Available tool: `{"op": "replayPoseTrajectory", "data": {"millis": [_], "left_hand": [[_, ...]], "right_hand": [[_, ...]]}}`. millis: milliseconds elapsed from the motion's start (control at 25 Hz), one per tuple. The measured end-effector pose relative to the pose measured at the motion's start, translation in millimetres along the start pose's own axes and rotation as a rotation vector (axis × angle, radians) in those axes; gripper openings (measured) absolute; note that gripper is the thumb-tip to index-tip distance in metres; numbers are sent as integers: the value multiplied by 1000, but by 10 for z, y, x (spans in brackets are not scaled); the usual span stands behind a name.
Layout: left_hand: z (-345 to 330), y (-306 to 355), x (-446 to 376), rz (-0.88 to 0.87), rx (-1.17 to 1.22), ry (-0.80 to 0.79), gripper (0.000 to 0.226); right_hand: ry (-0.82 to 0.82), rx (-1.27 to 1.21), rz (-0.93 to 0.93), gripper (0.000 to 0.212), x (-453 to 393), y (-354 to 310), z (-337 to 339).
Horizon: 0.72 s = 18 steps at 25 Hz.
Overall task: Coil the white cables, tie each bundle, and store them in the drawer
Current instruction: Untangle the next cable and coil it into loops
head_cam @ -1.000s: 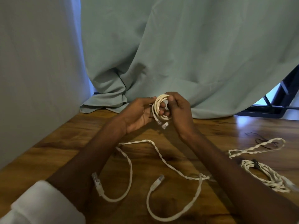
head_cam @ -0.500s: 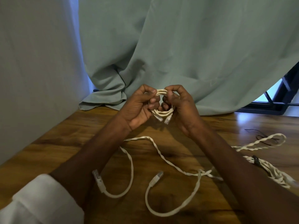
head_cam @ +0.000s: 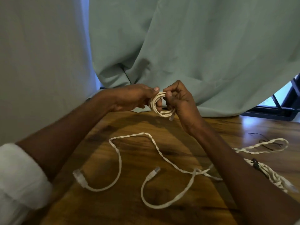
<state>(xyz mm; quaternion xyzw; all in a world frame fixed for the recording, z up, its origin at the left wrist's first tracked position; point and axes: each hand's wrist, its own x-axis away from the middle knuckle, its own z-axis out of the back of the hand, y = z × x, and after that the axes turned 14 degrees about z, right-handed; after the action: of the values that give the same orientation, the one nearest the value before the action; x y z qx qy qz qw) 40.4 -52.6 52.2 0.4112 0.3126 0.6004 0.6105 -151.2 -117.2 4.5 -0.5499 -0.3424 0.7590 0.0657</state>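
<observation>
A small coil of white cable [head_cam: 158, 105] is held up above the wooden table [head_cam: 142, 125], just in front of the curtain. My left hand [head_cam: 134, 97] holds its left side, with fingers through the loop and the thumb on top. My right hand [head_cam: 180, 97] pinches the coil's top and right side with curled fingers. A clear plug [head_cam: 171, 118] hangs from the coil's lower edge. A loose white twisted cable [head_cam: 155, 144] with two plugs lies spread on the table below my arms. At the right lies a coiled bundle [head_cam: 269, 174] with a black tie [head_cam: 255, 164].
A pale green curtain [head_cam: 186, 51] drapes onto the table's far edge. Thin black ties [head_cam: 266, 141] lie at the right beside a twisted cable loop [head_cam: 263, 146]. A dark window frame [head_cam: 285, 103] shows at the far right. No drawer is in view.
Both hands have lifted a little and turned the coil, so the loop now faces me more. The left thumb has moved on top of the coil. The camera has tilted slightly.
</observation>
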Motion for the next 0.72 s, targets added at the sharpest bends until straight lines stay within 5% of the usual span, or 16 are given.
{"op": "replayPoseTrajectory", "data": {"millis": [80, 320, 480, 600, 720], "left_hand": [[-37, 249, 16, -38, 39, 12, 49], [-927, 790, -259, 47, 797, 77, 46], [-1237, 938, -368, 229, 780, 237, 43], [-1525, 900, -415, 113, 664, 553, 40], [-1595, 783, -424, 49, 680, 516, 40]], "right_hand": [[80, -91, 15, 11, -51, -49, 42], [318, -357, 21, 11, -134, -165, 499], [268, -50, 44, 10, -67, -108, 687], [255, 12, 49, 8, -63, -68, 745], [268, -39, -12, 10, -31, -23, 810]]}}
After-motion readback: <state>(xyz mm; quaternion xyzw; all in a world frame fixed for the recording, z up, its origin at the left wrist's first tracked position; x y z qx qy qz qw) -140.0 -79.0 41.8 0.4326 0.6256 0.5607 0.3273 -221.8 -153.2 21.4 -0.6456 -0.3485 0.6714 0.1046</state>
